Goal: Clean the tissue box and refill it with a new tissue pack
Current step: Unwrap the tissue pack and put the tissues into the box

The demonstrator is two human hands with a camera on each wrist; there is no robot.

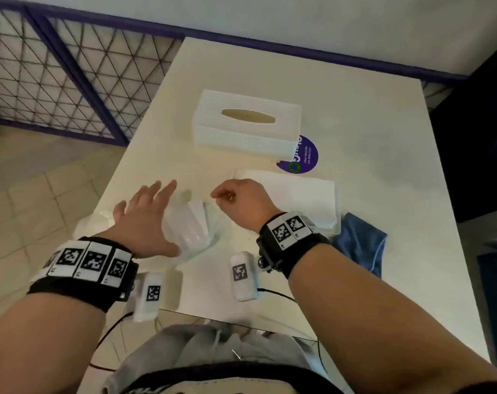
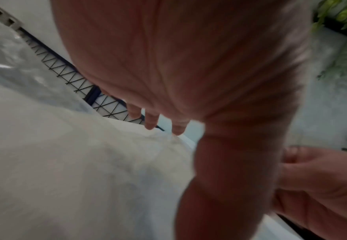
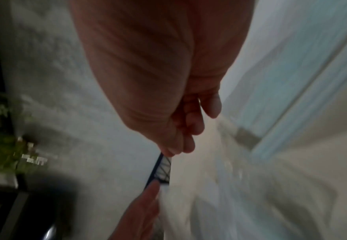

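A white woven tissue box (image 1: 247, 120) with an oval slot stands empty at the middle of the cream table (image 1: 355, 115). A bare stack of white tissues (image 1: 295, 194) lies in front of it, just right of my right hand. Between my hands lies a crumpled clear plastic wrapper (image 1: 194, 226). My left hand (image 1: 144, 214) has straight, spread fingers (image 2: 152, 123) over the wrapper's left side. My right hand (image 1: 233, 197) is curled, and its fingertips (image 3: 174, 149) seem to pinch the wrapper's right edge. Both wrist views are blurred.
A blue cloth (image 1: 361, 243) lies crumpled at the table's right, behind my right wrist. A round purple sticker (image 1: 304, 157) sits by the box's right corner. A mesh railing (image 1: 56, 75) and tiled floor lie past the table's left edge.
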